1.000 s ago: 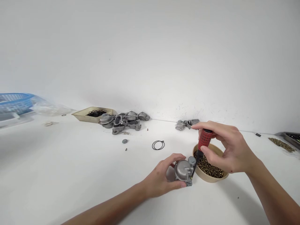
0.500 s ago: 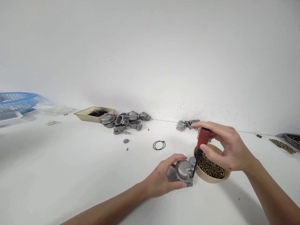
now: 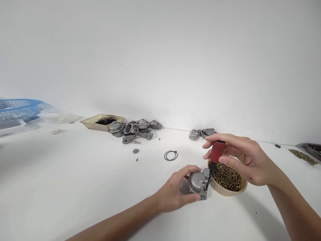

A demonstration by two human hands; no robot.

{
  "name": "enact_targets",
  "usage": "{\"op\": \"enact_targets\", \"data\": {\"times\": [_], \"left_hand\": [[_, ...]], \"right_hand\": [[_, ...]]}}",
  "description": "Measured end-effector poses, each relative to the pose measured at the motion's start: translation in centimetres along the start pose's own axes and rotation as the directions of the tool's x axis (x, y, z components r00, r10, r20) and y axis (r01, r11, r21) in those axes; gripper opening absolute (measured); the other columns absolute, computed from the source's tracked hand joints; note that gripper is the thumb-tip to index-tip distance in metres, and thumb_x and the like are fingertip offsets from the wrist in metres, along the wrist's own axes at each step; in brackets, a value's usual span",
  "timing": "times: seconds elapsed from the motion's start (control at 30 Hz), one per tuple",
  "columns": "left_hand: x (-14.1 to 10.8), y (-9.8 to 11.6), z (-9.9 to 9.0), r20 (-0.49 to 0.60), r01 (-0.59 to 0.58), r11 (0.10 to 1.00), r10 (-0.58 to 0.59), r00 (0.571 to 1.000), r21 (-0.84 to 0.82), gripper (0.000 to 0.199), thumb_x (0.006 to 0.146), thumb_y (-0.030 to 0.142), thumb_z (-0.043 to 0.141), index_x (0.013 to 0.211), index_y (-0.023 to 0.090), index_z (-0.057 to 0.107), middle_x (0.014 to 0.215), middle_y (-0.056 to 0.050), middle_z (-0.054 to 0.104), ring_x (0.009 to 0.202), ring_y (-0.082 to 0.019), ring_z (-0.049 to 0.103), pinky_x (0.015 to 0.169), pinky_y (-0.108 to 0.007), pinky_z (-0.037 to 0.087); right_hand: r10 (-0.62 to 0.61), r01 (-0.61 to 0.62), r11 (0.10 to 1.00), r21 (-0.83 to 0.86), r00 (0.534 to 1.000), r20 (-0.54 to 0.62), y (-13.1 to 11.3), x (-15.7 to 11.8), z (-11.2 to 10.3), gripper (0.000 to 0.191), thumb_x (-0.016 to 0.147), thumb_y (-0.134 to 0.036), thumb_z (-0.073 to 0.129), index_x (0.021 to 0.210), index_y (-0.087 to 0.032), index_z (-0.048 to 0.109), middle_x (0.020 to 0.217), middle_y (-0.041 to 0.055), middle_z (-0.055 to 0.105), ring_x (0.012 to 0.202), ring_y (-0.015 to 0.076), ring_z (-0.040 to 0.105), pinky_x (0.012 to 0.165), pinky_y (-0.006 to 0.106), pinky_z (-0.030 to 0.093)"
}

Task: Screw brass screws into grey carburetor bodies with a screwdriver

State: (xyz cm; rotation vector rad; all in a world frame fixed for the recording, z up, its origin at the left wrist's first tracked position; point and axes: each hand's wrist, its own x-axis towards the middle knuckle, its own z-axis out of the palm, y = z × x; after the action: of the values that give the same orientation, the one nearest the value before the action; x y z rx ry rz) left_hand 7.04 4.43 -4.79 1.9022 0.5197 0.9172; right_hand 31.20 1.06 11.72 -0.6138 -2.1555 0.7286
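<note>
My left hand [image 3: 174, 190] grips a round grey metal housing [image 3: 197, 182] on the white table, thumb at its front edge and fingers over its back. A red-handled screwdriver [image 3: 217, 151] stands tilted, its tip down at the housing's right side, where a small brass-coloured spot shows. Around the handle are the fingers and thumb of my right hand [image 3: 240, 159], the palm held off it. Just right of the housing, partly under my right hand, a cream bowl [image 3: 225, 192] holds many brass-coloured screws.
Grey housings [image 3: 142, 124] are piled at the back beside a cream tray [image 3: 87, 125] of black rings. More housings [image 3: 194, 134] lie near the wall. Two black rings [image 3: 171, 155] and a grey cap [image 3: 135, 151] lie mid-table. A blue basket [image 3: 30, 107] stands far left, loose screws [image 3: 302, 156] far right.
My right hand has shifted slightly right and its fingers have loosened and spread around the screwdriver handle. The screwdriver tip and the housing in my left hand stay nearly in place.
</note>
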Motion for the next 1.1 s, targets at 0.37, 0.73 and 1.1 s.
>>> {"op": "enact_targets", "data": {"times": [0.37,0.73,1.1], "left_hand": [[0.14,0.46,0.0,-0.003,0.026,0.999,-0.026,1.0,-0.027,0.058,0.085,0.04,0.085,0.134,0.024,0.059,0.126,-0.006,0.069,0.111,-0.026,0.066,0.097,-0.037,0.052],[-0.01,0.41,0.04,0.004,0.052,0.999,-0.052,0.999,-0.016,0.058,0.084,0.041,0.085,0.134,0.026,0.059,0.122,-0.004,0.071,0.105,-0.024,0.067,0.093,-0.037,0.052],[0.18,0.58,0.01,0.011,0.033,0.997,-0.032,0.999,-0.076,0.056,0.085,0.042,0.085,0.133,0.024,0.06,0.121,-0.006,0.071,0.103,-0.024,0.067,0.092,-0.037,0.053]], "right_hand": [[0.0,0.0,1.0,-0.014,1.0,-0.012,-0.02,0.31,0.02,0.048,0.1,-0.003,0.058,0.14,-0.031,0.064,0.121,0.0062,0.071,0.101,0.0194,0.078,0.087,0.035,0.07],[-0.012,-0.007,0.976,0.22,0.996,0.086,-0.38,0.03,-0.12,0.03,0.11,-0.012,0.046,0.13,-0.026,0.064,0.125,0.0116,0.066,0.116,0.0263,0.073,0.097,0.05,0.066],[0.064,-0.084,0.966,0.243,0.994,0.091,0.11,-0.11,-0.44,0.026,0.11,-0.012,0.047,0.128,-0.024,0.062,0.12,0.0104,0.063,0.114,0.0239,0.073,0.094,0.044,0.065]]}}
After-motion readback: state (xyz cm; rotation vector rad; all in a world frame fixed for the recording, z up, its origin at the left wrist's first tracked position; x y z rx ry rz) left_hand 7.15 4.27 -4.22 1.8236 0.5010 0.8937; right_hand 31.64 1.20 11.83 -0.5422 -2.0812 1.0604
